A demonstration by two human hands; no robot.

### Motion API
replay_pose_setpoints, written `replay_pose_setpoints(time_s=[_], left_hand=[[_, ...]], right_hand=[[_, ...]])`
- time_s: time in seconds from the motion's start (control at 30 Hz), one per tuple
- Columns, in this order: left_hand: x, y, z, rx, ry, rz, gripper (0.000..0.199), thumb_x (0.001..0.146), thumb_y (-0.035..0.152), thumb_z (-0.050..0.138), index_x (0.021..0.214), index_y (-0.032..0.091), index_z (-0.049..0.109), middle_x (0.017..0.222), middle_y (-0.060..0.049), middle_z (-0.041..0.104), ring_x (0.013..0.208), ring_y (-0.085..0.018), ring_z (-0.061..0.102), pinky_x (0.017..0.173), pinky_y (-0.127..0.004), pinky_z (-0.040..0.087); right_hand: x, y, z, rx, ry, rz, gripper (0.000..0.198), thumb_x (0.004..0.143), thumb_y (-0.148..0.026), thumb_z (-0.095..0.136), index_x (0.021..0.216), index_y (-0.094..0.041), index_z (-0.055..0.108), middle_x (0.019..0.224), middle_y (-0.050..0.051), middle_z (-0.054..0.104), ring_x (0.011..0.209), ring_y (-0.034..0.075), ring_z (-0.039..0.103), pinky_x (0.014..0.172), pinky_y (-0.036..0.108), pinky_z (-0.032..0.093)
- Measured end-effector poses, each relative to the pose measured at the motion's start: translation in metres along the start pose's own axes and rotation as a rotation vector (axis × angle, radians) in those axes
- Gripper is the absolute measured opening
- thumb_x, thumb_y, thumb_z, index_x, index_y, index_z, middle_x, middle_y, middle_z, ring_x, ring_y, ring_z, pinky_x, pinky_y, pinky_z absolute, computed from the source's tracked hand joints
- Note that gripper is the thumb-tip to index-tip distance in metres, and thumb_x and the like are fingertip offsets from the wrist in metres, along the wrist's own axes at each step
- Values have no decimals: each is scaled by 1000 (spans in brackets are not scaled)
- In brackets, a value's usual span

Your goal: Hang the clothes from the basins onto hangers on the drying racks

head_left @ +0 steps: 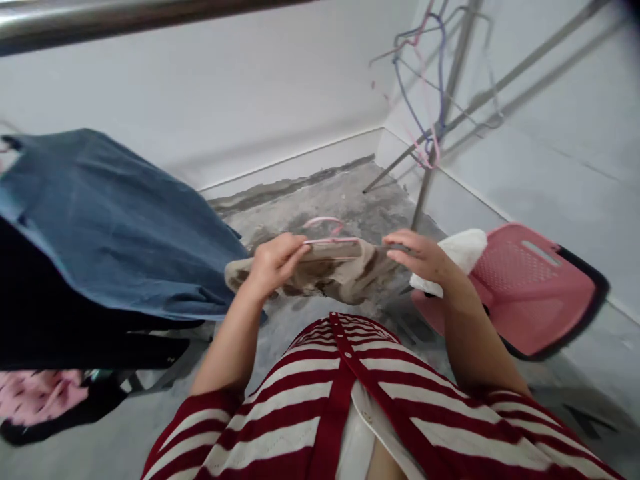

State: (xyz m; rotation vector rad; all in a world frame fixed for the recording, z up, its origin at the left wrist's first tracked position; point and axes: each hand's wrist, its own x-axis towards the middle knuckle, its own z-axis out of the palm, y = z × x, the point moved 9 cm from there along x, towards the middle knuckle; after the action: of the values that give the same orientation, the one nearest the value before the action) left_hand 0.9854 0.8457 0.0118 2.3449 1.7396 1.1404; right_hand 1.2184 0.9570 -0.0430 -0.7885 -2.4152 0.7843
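A beige garment (350,283) hangs bunched between my hands, in front of my striped top. My left hand (273,265) is closed on the garment at its left side, together with a pink clothes hanger (330,241). The hanger's hook stands up beyond the cloth, and one end of it is hidden by the fabric. My right hand (414,255) pinches a thin greyish edge at the right, which looks like part of the same garment. What lies under its fingers is partly hidden.
Blue clothing (120,220) and black clothing (60,300) hang at left, with pink dotted fabric (45,395) below. A metal rail (115,20) crosses overhead. Several hangers (440,73) hang on a metal stand at upper right. A pink basket (535,287) with white cloth (463,250) stands at right.
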Motion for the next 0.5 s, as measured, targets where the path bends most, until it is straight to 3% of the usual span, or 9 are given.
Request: replay_pose_setpoints(time_s=[0.07,0.1,0.2,0.27,0.4,0.43,0.5], left_hand=[[4,9,12,52,-37,33,26,91,31,46,97,16,67,77,-5,66,71,-14,61,65,-24,46],[6,10,15,67,-39,34,28,92,32,45,97,17,67,76,-5,65,70,-14,60,64,-24,46],[5,6,13,30,9,27,27,92,33,45,99,18,67,83,-6,67,79,-15,62,71,-25,48],[-4,-8,-3,12,130,-27,27,89,36,50,104,19,65,98,-8,67,93,-17,61,83,-29,49],[-61,-71,-55,85,543,-365,28,89,36,49,108,20,63,109,-9,64,105,-18,57,92,-36,46],[-80,-88,-61,86,595,-460,29,89,37,49,106,19,63,107,-9,64,104,-18,57,90,-34,47],[-119,-121,-54,47,567,-659,31,86,40,51,101,16,64,101,-9,66,100,-18,59,85,-33,49]], right_hand=[[2,-15,25,29,-190,-30,20,85,-32,53,91,-21,68,86,4,67,79,17,61,73,29,47],[2,-17,32,56,-221,-20,21,86,-33,52,90,-21,68,82,4,68,76,16,61,70,28,47],[0,-12,29,177,-92,65,24,85,-38,52,88,-21,69,81,3,69,75,17,62,71,28,48],[-4,-4,21,254,-1,138,24,83,-41,56,85,-21,69,81,2,70,75,17,63,71,28,49],[-11,8,10,386,95,279,22,77,-44,62,82,-24,70,75,2,70,67,17,63,61,28,50],[-11,10,8,423,130,307,21,76,-43,63,82,-24,70,73,1,70,64,17,62,59,28,49],[-10,10,7,505,204,352,17,74,-42,66,79,-25,69,69,0,68,60,15,60,55,26,48]])
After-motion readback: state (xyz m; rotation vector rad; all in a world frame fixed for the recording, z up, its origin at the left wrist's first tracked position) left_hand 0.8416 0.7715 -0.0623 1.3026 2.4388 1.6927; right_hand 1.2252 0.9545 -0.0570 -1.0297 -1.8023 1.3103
